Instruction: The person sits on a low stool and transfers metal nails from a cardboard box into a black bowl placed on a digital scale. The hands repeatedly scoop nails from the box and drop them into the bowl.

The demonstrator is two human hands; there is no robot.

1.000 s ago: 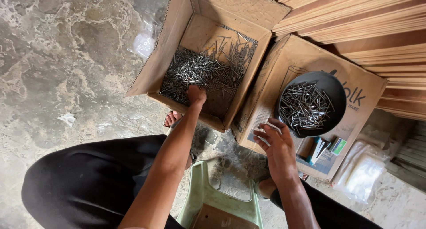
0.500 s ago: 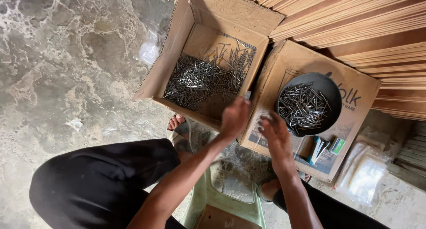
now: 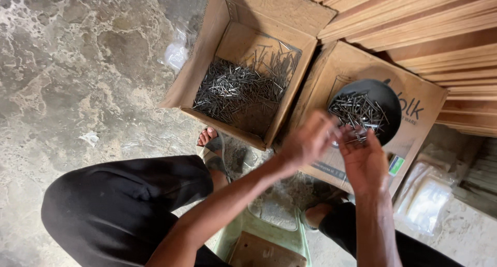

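Observation:
An open cardboard box (image 3: 204, 60) on the stone floor holds a heap of dark steel nails (image 3: 238, 88). To its right a black bowl (image 3: 387, 99) with more nails (image 3: 357, 109) rests on a closed cardboard box (image 3: 352, 65). My left hand (image 3: 308, 140) is blurred, fingers curled, in front of the closed box just left of the bowl. My right hand (image 3: 362, 161) is close beside it, palm up and fingers spread at the bowl's near edge. A few nails show between the two hands; whether either hand holds them is unclear.
Stacked wooden planks (image 3: 414, 24) fill the top right. Clear plastic bags (image 3: 424, 199) lie at the right, another (image 3: 176, 52) left of the open box. I squat over a green stool (image 3: 274, 231), my sandalled foot (image 3: 209, 140) near the open box. Marbled floor (image 3: 77, 65) stretches left.
My left hand has left the nail heap in the open box and swung right to meet my right hand by the bowl. My right hand rose slightly toward the bowl.

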